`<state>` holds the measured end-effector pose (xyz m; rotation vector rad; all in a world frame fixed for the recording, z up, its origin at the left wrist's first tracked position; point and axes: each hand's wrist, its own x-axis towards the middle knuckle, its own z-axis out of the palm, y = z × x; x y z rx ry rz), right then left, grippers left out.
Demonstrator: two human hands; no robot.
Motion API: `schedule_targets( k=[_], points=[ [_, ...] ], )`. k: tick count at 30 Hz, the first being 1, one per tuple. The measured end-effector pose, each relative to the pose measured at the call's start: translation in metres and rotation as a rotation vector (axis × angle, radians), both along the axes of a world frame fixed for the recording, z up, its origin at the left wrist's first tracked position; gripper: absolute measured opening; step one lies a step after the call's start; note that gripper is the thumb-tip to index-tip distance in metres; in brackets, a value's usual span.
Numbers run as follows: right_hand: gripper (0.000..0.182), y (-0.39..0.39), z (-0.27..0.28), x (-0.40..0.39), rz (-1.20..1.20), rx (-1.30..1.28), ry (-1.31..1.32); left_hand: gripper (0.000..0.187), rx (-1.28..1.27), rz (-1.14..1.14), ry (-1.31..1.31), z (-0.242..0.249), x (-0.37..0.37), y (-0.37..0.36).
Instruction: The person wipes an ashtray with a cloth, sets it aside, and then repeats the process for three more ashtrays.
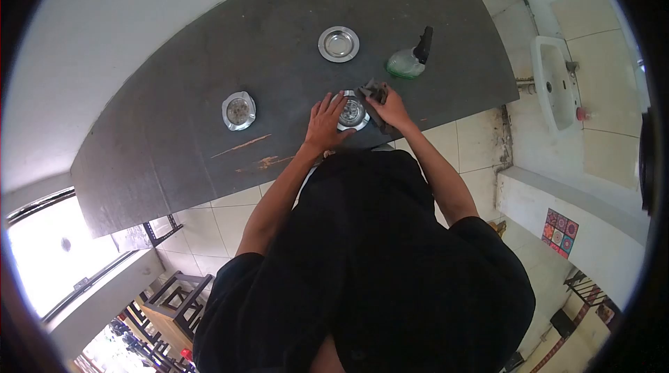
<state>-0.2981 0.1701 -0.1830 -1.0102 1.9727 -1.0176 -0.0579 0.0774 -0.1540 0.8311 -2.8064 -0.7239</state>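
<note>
A metal ashtray [353, 113] with a glassy-looking, dirty centre sits near the table's front edge. My left hand [325, 124] holds it at its left side, with the thumb at the near rim and the fingers along the far left. In my right hand [391, 108] is a crumpled dark grey cloth [376, 94], bunched against the ashtray's right side. Farther back stands a round, shiny metal ashtray [339, 44]. Off to the left lies another metal ashtray [239, 111] with a stained, greyish inside.
A spray bottle [407, 63] with a black head and green liquid stands right of the ashtrays. The dark table [279, 38] has scraped patches near its front edge. Beyond its right end is a white sink [555, 84]. Wooden stools [182, 296] are at lower left.
</note>
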Motion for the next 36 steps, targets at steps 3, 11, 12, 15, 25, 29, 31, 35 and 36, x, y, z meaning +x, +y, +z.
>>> schedule_targets(
  k=[3, 11, 12, 15, 25, 29, 31, 35, 36],
  points=[
    [0.062, 0.024, -0.007, 0.006, 0.022, 0.039, 0.060, 0.100, 0.009, 0.014, -0.033, 0.003, 0.000, 0.000],
    [0.065, 0.055, -0.001, 0.002, 0.202, 0.107, 0.028, 0.099, -0.052, 0.108, 0.002, 0.003, -0.004, 0.011],
    [0.065, 0.049, -0.003, 0.001, 0.197, 0.104, 0.026, 0.100, -0.028, 0.161, 0.012, 0.006, -0.006, 0.012],
    [0.068, 0.023, 0.003, -0.008, 0.004, 0.106, 0.009, 0.101, -0.027, 0.181, 0.067, 0.018, -0.007, 0.006],
    [0.062, 0.016, 0.004, 0.005, 0.147, 0.037, 0.041, 0.106, 0.006, 0.023, -0.027, 0.003, 0.010, 0.005],
    [0.057, 0.035, 0.040, 0.021, 0.319, 0.086, 0.025, 0.110, 0.021, 0.068, 0.000, 0.003, 0.007, 0.008],
    [0.056, 0.036, 0.028, 0.020, 0.379, 0.128, -0.005, 0.111, 0.024, 0.067, 0.005, 0.003, 0.007, 0.006],
    [0.058, 0.042, 0.007, 0.007, 0.427, 0.060, -0.228, 0.113, -0.014, 0.035, 0.005, 0.000, 0.005, 0.002],
    [0.058, 0.038, 0.012, 0.006, 0.422, 0.058, -0.227, 0.114, 0.000, 0.034, 0.024, 0.001, 0.004, 0.002]
  ],
)
